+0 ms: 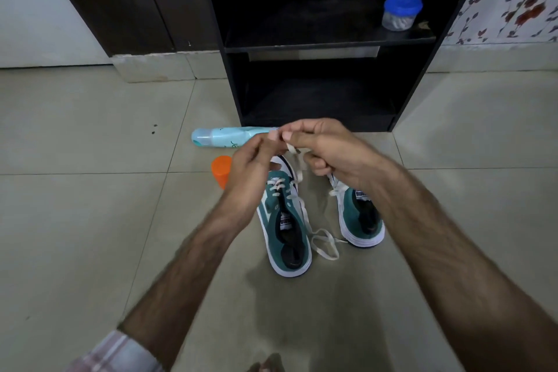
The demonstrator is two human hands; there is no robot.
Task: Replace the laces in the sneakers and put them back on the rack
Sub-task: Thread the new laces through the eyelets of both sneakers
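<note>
Two green-and-white sneakers stand on the tiled floor, toes pointing to the black rack [329,45]. The left sneaker [285,229] is partly laced with a white lace [324,246] that trails in a loop between the shoes. The right sneaker [360,214] is partly hidden by my right forearm. My left hand [250,169] and my right hand [326,149] meet above the toes, and both pinch the white lace near its end. The lace runs down from my fingers to the left sneaker.
A light-blue spray can [223,136] lies on the floor in front of the rack. An orange cap [222,170] stands beside my left hand. A clear jar with a blue lid [400,12] sits on the rack's upper shelf. The lower shelf is dark.
</note>
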